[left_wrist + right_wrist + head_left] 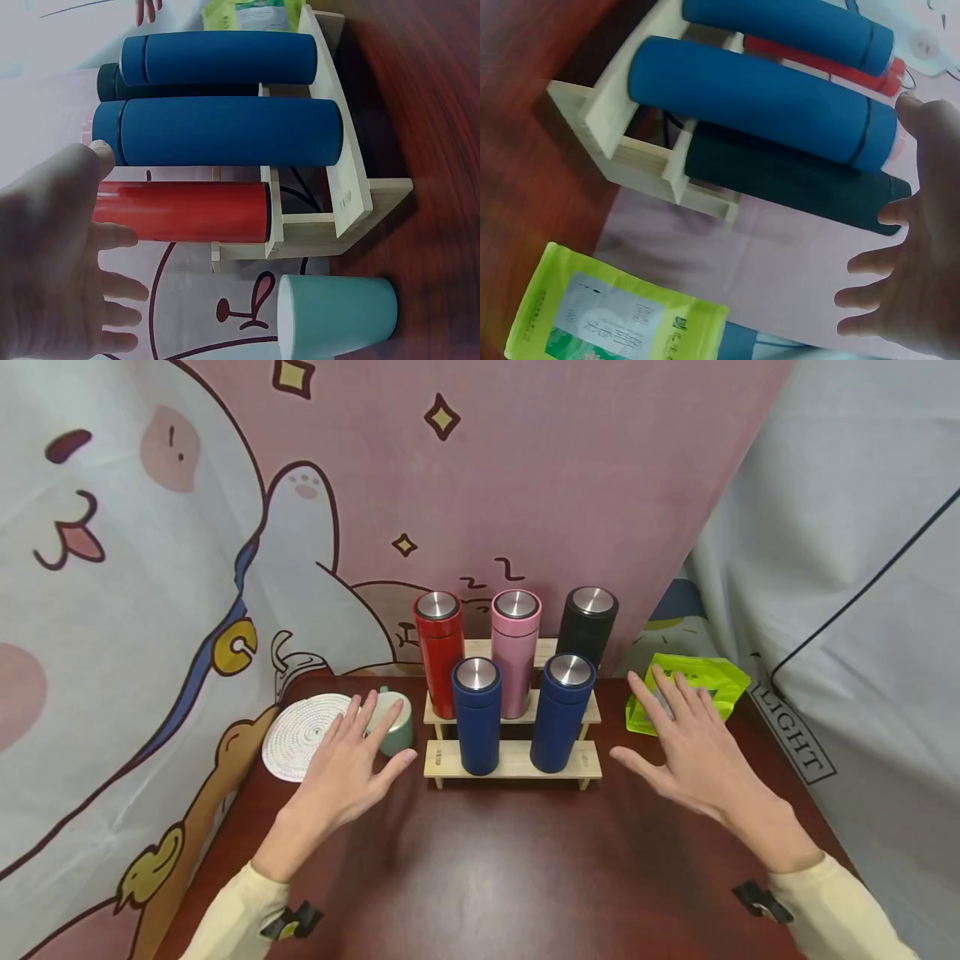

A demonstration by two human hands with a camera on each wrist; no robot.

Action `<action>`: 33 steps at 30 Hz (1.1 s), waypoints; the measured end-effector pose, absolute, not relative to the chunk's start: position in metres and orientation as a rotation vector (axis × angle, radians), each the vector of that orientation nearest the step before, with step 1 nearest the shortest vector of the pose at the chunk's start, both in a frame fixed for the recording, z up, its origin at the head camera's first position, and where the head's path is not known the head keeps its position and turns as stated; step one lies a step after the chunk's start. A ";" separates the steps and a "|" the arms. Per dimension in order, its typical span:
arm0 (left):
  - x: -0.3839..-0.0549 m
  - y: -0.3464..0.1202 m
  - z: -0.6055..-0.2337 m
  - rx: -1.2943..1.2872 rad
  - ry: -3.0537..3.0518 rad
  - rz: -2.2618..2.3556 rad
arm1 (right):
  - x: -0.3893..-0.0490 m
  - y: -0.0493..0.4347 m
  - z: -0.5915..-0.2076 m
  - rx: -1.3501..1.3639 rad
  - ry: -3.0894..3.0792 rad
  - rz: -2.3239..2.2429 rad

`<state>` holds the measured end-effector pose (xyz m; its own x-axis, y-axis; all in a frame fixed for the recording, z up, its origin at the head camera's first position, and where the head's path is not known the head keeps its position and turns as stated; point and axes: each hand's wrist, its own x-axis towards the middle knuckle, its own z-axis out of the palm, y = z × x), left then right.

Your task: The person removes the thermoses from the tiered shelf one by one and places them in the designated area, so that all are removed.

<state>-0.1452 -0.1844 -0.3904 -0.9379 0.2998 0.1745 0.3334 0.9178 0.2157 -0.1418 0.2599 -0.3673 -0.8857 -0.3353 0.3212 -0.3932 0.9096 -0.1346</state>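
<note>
My left hand (345,768) hovers with spread fingers over the left side of the table, near a pale green mug (397,733), holding nothing. On the right, my right hand (693,756) is likewise spread and bare, in front of a lime green pouch (723,681). Between them stands a tiered wooden rack (513,760). Two blue flasks (478,727) (225,131) stand upright on its lowest tier. Behind these are a red flask (441,660), a pink flask (516,652) and a black flask (588,631), partly hidden by the blue ones. All have silver-topped lids.
A round white woven mat (288,743) lies at the left, partly covered by my left hand. The dark reddish table (495,868) extends in front of the rack. Printed cloth (600,468) hangs close behind the rack and along both sides.
</note>
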 end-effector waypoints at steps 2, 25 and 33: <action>-0.145 -0.185 -0.391 -0.479 -2.935 -0.428 | -0.143 0.261 -0.363 0.526 -2.775 0.337; -0.159 -0.169 -0.451 -0.181 -2.539 -1.058 | -0.177 0.245 -0.327 0.430 -2.512 0.867; -0.163 -0.154 -0.487 -0.105 -2.447 -1.238 | -0.197 0.237 -0.321 0.422 -2.376 0.993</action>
